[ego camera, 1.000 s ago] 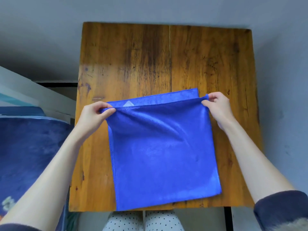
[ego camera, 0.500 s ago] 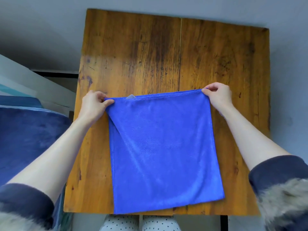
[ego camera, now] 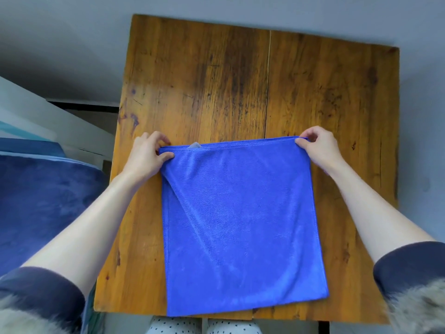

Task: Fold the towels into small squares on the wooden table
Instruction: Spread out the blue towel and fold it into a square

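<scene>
A: Towel position?
B: Blue towel lies flat on the wooden table, folded double, near edge slightly overhanging the table's near edge.
A: Hands?
B: Left hand pinches the far-left corner, right hand pinches the far-right corner. Far hem is taut between them. A small white tag shows at that hem.

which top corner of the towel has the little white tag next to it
The corner pinched by the left hand; the white tag peeks out of the blue towel beside it, none by the right hand.
</scene>
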